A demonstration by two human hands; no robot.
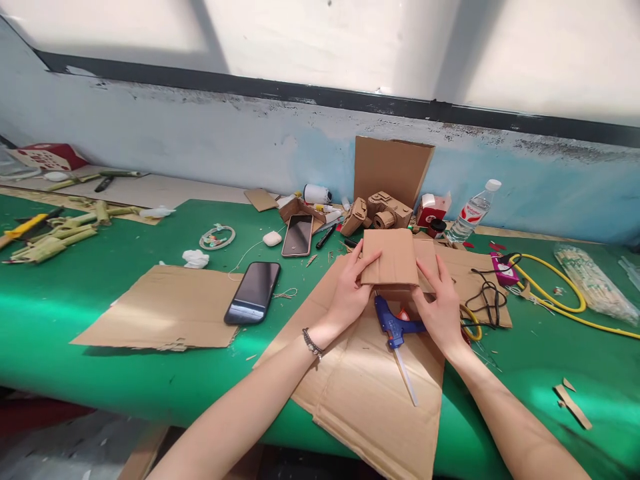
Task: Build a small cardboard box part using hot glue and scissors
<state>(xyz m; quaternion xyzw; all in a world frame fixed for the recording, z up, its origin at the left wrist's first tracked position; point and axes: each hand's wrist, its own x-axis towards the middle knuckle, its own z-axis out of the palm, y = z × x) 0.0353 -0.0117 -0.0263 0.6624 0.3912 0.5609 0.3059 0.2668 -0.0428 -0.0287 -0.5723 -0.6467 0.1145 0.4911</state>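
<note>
Between my hands is a small square cardboard piece [390, 259], which looks like a box or a folded panel, held above the table. My left hand [351, 283] grips its left side, with a finger across the front face. Along its right edge, my right hand [439, 300] closes thumb and fingers on it. Another cardboard part [427, 256] shows just behind, by the right fingers; whether the two are joined I cannot tell. Beneath my hands a blue glue gun [393, 323] with a glue stick in its back lies on a large cardboard sheet [360, 393].
Two phones [253, 292] [298, 235] and a flat cardboard sheet [170, 307] lie to the left. Cardboard camera models [387, 210] and a water bottle [473, 212] stand at the back. A purple power strip [504, 269] with yellow cable [575, 303] and bagged sticks [595, 280] are at right.
</note>
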